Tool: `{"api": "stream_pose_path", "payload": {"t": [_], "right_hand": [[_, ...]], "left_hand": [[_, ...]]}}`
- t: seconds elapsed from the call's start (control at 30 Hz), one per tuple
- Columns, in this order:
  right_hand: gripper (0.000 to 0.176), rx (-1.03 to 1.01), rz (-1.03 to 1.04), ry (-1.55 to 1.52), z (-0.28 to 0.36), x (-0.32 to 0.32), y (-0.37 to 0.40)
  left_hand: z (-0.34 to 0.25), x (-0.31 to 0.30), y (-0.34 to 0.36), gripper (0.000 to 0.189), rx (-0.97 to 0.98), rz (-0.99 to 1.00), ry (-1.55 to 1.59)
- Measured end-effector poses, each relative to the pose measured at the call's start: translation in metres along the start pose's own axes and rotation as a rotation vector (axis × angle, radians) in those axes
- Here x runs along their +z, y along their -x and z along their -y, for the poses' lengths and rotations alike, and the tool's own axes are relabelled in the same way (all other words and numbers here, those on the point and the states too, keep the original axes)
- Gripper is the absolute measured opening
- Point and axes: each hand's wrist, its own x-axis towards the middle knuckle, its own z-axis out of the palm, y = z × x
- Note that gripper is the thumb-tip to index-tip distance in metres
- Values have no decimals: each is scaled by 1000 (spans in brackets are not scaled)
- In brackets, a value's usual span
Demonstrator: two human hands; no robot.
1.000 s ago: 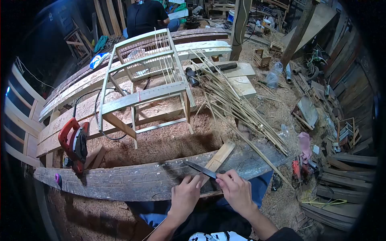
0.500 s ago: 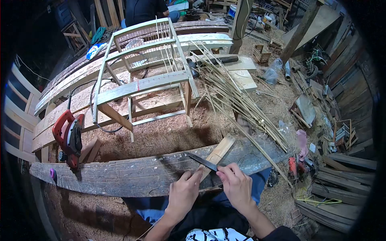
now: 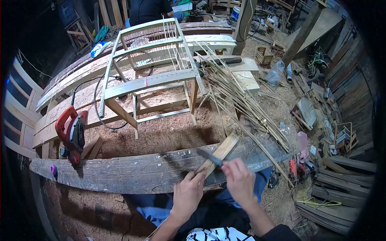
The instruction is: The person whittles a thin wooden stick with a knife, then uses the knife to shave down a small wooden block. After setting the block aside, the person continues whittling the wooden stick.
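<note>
My right hand (image 3: pixel 240 179) grips the handle of a dark-bladed knife (image 3: pixel 209 156) whose blade points up and left over the weathered plank (image 3: pixel 128 172). My left hand (image 3: pixel 189 193) pinches a thin strip against that plank, just below the blade; the strip is too thin to see well. A short pale wood block (image 3: pixel 220 154) lies across the plank right under the knife. Both hands are close together at the plank's near edge, above my lap.
A red circular saw (image 3: pixel 72 134) rests on the plank's left end. Behind stands an unfinished wooden chair frame (image 3: pixel 150 76) on sawdust, with a pile of bamboo strips (image 3: pixel 237 100) to its right. A person in black (image 3: pixel 150 10) sits at the back. Scrap wood lies right.
The knife and my right hand have shifted right and slightly up along the plank; the right hand is blurred with motion. My left hand followed a little. The view swung a bit leftward.
</note>
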Motion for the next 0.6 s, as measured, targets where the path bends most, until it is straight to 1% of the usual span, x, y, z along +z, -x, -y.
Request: {"api": "stream_pose_path", "payload": {"t": [0.03,0.07,0.13,0.2,0.33,0.4,0.5,0.6], "right_hand": [[9,-20,47,-29,7,0,7],[11,-87,56,-18,7,5,13],[11,-96,43,-3,6,8,16],[11,-95,-3,68,5,7,16],[12,-95,-13,60,-4,6,9],[13,-105,-31,62,-6,9,11],[13,-120,-43,65,-6,12,9],[13,-115,-47,67,-5,15,8]], "left_hand": [[0,0,0,20,-5,1,3],[1,0,0,20,6,-5,23],[1,-2,0,19,19,-6,39],[0,-2,0,18,-5,29,-28],[-1,-1,-1,18,-4,6,-6],[1,0,-1,19,44,7,-31],[4,0,-1,20,66,8,-6],[2,-1,-2,20,58,19,2]]}}
